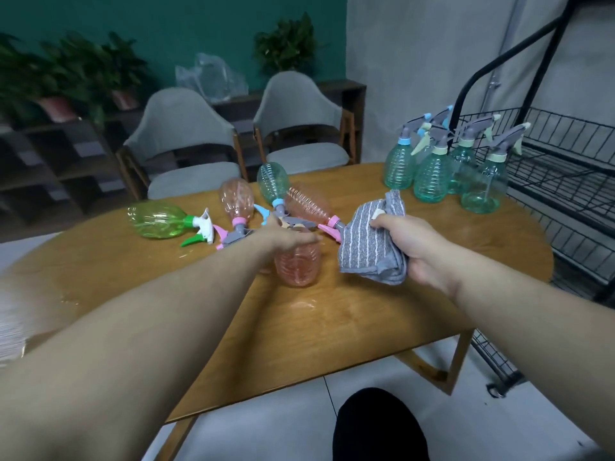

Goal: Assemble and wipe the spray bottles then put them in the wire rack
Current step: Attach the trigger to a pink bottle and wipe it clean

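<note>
An upright pink bottle [298,264] stands mid-table, and my left hand [289,237] grips its top from above, hiding the cap. My right hand [409,247] holds a grey striped cloth [369,241] just right of that bottle. Behind them lie a green bottle [158,219] with a white sprayer, two more pink bottles [234,199] [307,202] and a teal bottle [273,181], all on their sides. Several assembled teal bottles [432,174] stand at the table's far right. The black wire rack [565,181] stands beside them.
The wooden table [349,321] has wet patches near its front and left. Two grey chairs [186,141] sit behind it. Shelves with potted plants and a plastic bag line the back wall. My dark-clothed knee [376,427] shows below the table edge.
</note>
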A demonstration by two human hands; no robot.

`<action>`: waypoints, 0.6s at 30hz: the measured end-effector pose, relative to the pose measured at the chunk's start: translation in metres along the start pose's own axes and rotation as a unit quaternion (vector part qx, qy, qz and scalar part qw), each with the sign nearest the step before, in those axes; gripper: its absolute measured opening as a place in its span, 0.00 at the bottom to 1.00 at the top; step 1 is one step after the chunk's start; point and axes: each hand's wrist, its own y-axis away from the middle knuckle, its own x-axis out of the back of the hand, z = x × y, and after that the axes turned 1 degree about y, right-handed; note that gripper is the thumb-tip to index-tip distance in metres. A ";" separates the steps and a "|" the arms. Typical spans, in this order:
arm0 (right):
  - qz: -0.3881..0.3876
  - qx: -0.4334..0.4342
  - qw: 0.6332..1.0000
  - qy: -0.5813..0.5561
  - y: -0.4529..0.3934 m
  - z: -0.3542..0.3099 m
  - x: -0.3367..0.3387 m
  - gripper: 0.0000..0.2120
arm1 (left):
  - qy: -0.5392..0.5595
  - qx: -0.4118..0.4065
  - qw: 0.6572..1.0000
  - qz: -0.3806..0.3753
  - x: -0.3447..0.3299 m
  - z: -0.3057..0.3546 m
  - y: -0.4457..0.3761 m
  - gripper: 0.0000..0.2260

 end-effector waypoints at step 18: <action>-0.039 0.007 0.998 0.041 0.014 0.020 -0.056 0.11 | -0.036 -0.057 0.997 -0.028 0.051 -0.075 0.062 0.42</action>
